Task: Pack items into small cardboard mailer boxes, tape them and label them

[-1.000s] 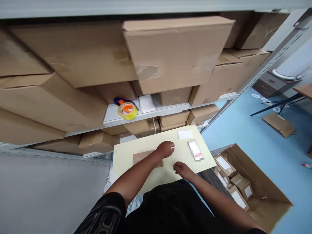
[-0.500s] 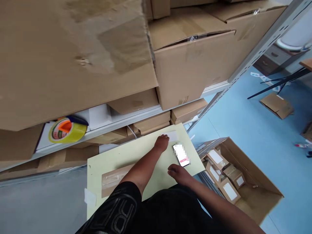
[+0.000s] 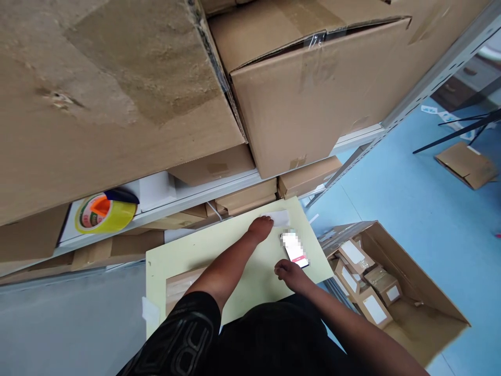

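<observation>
On the pale green board lies a white slip, perhaps paper or a label. My left hand is at the slip's left end, fingers bent and closed on it. Just to the right of that hand rests a phone with a lit, partly blurred screen. My right hand hovers by the phone's lower left, its fingers curled together; nothing shows in them. A flat brown carton lies under my left forearm, which hides part of it.
Right of the board stands a large open carton holding several small labelled boxes. Ahead, a metal shelf bears large cartons and a yellow tape roll. A flattened carton lies on the blue floor.
The view has shifted slightly, so the board and open carton sit a little farther right. Both hands stay in nearly the same places, the left still on the white slip.
</observation>
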The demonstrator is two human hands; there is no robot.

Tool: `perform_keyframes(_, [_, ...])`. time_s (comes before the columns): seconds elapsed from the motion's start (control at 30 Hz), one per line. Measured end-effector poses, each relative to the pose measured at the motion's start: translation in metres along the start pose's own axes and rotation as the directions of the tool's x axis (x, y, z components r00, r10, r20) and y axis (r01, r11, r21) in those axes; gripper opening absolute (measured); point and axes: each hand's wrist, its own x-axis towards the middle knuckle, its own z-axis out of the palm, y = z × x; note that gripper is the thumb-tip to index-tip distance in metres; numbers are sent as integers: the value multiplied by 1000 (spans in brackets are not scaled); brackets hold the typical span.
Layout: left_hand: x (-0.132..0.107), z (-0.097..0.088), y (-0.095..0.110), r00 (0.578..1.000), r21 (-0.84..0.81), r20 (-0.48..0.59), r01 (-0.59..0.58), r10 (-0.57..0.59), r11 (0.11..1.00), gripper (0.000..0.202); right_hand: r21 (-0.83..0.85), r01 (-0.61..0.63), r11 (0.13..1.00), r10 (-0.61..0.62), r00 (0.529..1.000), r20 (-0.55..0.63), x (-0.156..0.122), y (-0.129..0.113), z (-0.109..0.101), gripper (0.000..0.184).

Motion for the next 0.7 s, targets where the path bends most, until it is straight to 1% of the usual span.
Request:
perform_keyframes(0.1, [-3,-6,1,1000,-22,-28,-2,2,1000,22,1,8,1000,-8,1000,15,0,-3,1,16])
perform_keyframes(0.17, [-6,-12,3,999,-38,-53,1,-3,999,22,-13,17,1000,-17,1000,0,2,-5,-1,16])
perform_keyframes(0.2, [-8,-16,4,998,-45,-69,3,-7,999,23,-38,29,999,-30,999,-31,3,-7,-4,16])
perform_keyframes(0.27, [-11,-25,7,992,-46,-123,-3,-3,999,27,-127,72,989,-91,985,-146,10,-14,-13,18])
perform_keyframes(0.3, [-12,-30,9,986,-41,-167,-11,4,999,28,-188,101,977,-143,964,-223,15,-19,-19,20])
perform_keyframes(0.33, [-12,-34,11,975,-37,-222,-21,12,999,28,-253,129,959,-204,932,-299,22,-24,-26,25])
perform_keyframes(0.4, [-9,-39,17,937,-46,-350,-13,-4,999,26,-362,176,915,-326,852,-410,39,-34,-41,36])
perform_keyframes(0.43, [-6,-40,20,913,-71,-406,12,-40,997,29,-396,193,898,-371,817,-442,48,-39,-48,43])
perform_keyframes(0.47, [-2,-40,24,891,-113,-445,46,-93,992,39,-412,202,889,-396,792,-465,58,-43,-54,50])
perform_keyframes(0.5, [3,-38,27,874,-168,-461,81,-151,982,50,-411,205,888,-402,779,-481,66,-46,-60,56])
perform_keyframes(0.53, [9,-34,31,870,-228,-449,110,-205,967,59,-395,200,897,-392,774,-498,74,-49,-64,60])
perform_keyframes(0.57, [15,-29,34,879,-285,-413,125,-240,950,62,-370,189,909,-371,772,-517,81,-51,-69,61])
perform_keyframes(0.6, [20,-23,37,900,-328,-362,123,-245,937,60,-342,175,923,-345,770,-537,86,-53,-73,61])
perform_keyframes(0.63, [26,-17,40,925,-349,-309,107,-222,931,55,-315,161,935,-319,767,-556,89,-54,-77,57])
perform_keyframes(0.7, [34,-4,42,962,-316,-231,65,-143,947,46,-275,134,952,-278,756,-593,91,-56,-86,43])
